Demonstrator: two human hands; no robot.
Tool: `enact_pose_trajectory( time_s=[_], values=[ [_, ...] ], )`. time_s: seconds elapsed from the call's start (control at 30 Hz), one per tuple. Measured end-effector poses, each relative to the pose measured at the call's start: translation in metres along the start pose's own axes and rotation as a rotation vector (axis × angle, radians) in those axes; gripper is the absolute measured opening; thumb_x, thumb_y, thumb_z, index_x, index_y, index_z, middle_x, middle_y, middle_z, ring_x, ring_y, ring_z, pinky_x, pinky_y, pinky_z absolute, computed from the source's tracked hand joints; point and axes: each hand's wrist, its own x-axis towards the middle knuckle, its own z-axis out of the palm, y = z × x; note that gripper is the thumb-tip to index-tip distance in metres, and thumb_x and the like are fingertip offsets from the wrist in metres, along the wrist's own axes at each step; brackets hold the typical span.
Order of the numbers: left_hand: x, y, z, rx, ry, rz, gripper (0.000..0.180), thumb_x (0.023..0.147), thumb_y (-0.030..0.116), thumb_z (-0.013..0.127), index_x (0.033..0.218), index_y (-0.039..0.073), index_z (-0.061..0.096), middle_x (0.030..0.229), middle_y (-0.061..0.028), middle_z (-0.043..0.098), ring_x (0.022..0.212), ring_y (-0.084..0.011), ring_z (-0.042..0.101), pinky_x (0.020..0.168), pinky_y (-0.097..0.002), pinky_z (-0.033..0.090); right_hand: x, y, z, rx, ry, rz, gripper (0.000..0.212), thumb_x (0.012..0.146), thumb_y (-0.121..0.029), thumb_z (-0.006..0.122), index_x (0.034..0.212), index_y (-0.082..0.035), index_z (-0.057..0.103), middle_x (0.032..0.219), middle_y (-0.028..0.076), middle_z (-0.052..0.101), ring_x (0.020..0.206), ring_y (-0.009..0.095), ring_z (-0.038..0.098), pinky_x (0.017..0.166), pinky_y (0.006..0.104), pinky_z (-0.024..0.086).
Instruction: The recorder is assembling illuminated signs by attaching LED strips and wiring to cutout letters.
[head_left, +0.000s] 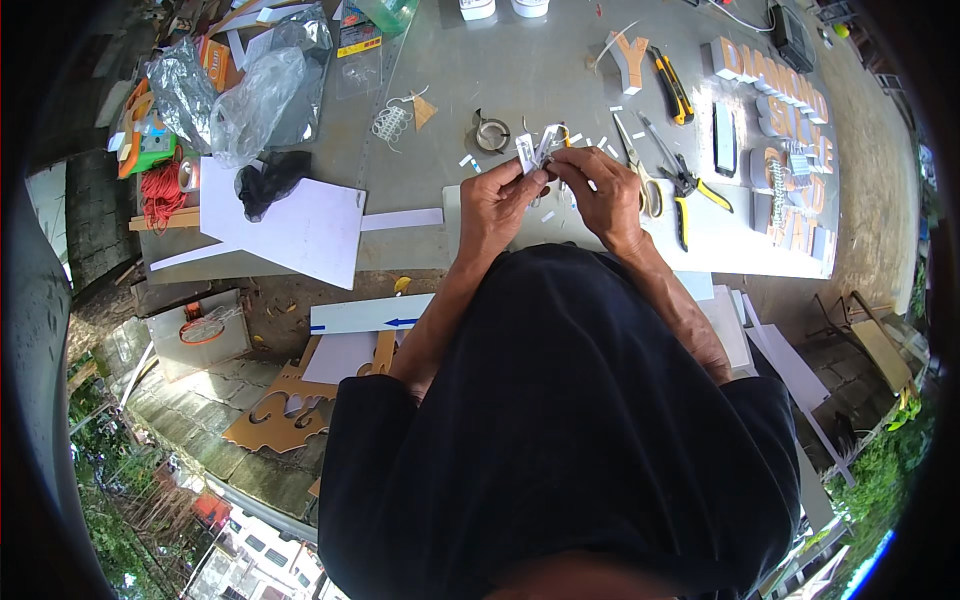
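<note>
Head view: left hand point(490, 205) and right hand point(605, 190) meet at a small white piece point(527, 152)

Both hands come together over the grey table point(440, 80), close to its near edge. From where I stand, the left has thumb and fingers closed around the white piece, which pokes up past the fingertips. The right hand's thumb and forefinger are drawn together at its base; how firmly they grip, I can't tell.

Just beyond the left hand sits a dark ring point(491, 134). Close by the right hand lie scissors point(637, 163), and past them yellow-handled pliers point(685, 183). Further right is a dark phone-like slab point(724, 140); ahead of it, a yellow-and-black utility knife point(672, 88) rests near a letter-shaped block point(630, 62). Well out to the right, more block letters point(775, 80) stand in rows.

Well left of the hands, a white sheet point(310, 230) carries a crumpled black cloth point(270, 185). Beyond that lie clear plastic bags point(265, 100) and, furthest left, tangled red cord point(162, 190).
</note>
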Motion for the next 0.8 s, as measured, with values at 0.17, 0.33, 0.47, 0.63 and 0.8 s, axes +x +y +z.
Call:
enact_pose_trajectory(
  time_s=[0.17,0.33,0.47,0.63,0.8],
  values=[
    [-0.001,-0.002,0.000,0.143,0.008,0.034,0.024,0.096,0.005,0.068,0.118,-0.002,0.071,0.099,-0.0097,0.074,0.092,-0.0161,0.073,0.081,-0.0289,0.061,0.002,-0.007,0.000,0.174,-0.028,0.310,0.014,0.089,-0.008,0.075,0.100,-0.001,0.072,0.081,0.009,0.073,0.066,0.016,0.069,0.058,0.0292,0.054],
    [-0.003,-0.008,0.004,0.073,0.048,0.059,0.021,0.095,0.008,0.071,0.113,-0.003,0.072,0.080,0.0007,0.067,0.073,-0.0028,0.055,0.064,-0.0210,0.047,0.010,-0.011,-0.004,0.520,-0.112,0.641,0.015,0.094,-0.014,0.072,0.096,0.002,0.071,0.073,0.007,0.072,0.060,0.006,0.061,0.051,0.0226,0.048],
    [-0.004,-0.005,0.010,0.022,0.086,0.090,0.020,0.095,0.008,0.072,0.111,-0.003,0.072,0.077,0.0019,0.065,0.071,-0.0026,0.051,0.061,-0.0207,0.044,0.006,-0.007,0.001,0.652,-0.084,0.677,0.019,0.095,-0.016,0.072,0.096,0.003,0.069,0.073,0.008,0.071,0.059,0.007,0.060,0.050,0.0223,0.045],
    [-0.003,-0.008,0.007,0.085,0.105,0.112,0.019,0.094,0.008,0.072,0.109,-0.003,0.073,0.076,0.0028,0.064,0.070,-0.0028,0.050,0.060,-0.0211,0.043,0.003,-0.004,0.007,0.767,-0.028,0.702,0.018,0.096,-0.016,0.071,0.096,0.002,0.067,0.072,0.005,0.066,0.059,0.006,0.055,0.051,0.0218,0.041],
    [-0.003,-0.009,0.003,0.112,0.059,0.107,0.024,0.094,0.010,0.073,0.116,-0.001,0.073,0.086,-0.0017,0.073,0.077,-0.0055,0.060,0.068,-0.0226,0.051,0.001,-0.003,0.010,0.843,-0.019,0.703,0.019,0.096,-0.016,0.070,0.095,0.002,0.065,0.072,0.004,0.064,0.058,0.006,0.051,0.051,0.0226,0.039]
  ],
)
